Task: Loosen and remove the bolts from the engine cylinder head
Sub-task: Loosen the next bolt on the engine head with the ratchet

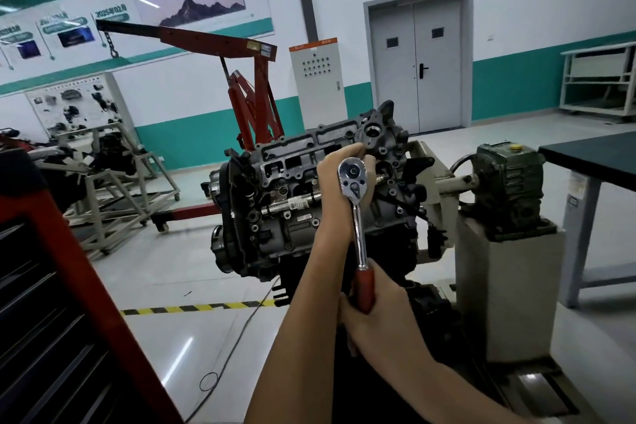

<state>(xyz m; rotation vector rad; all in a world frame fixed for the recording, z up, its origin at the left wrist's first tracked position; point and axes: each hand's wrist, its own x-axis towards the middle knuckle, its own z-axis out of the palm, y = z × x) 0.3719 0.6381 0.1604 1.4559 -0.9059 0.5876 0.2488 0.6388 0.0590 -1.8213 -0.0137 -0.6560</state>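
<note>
The right hand (375,306) clenches the red handle of the ratchet wrench (358,227). The left hand (332,189) curls round its chrome head, perhaps steadying a hidden socket, against the engine cylinder head (296,151), which sits atop the engine on the engine stand (506,286).

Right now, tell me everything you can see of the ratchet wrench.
The ratchet wrench is shiny chromed metal, with a rounded head carrying a small direction lever, a slim shaft and a red grip at the low end. It stands nearly upright in the picture, head up against the engine cylinder head. The left hand curls round behind its head; the right hand grips the red handle. What its head is seated on is hidden.
</note>
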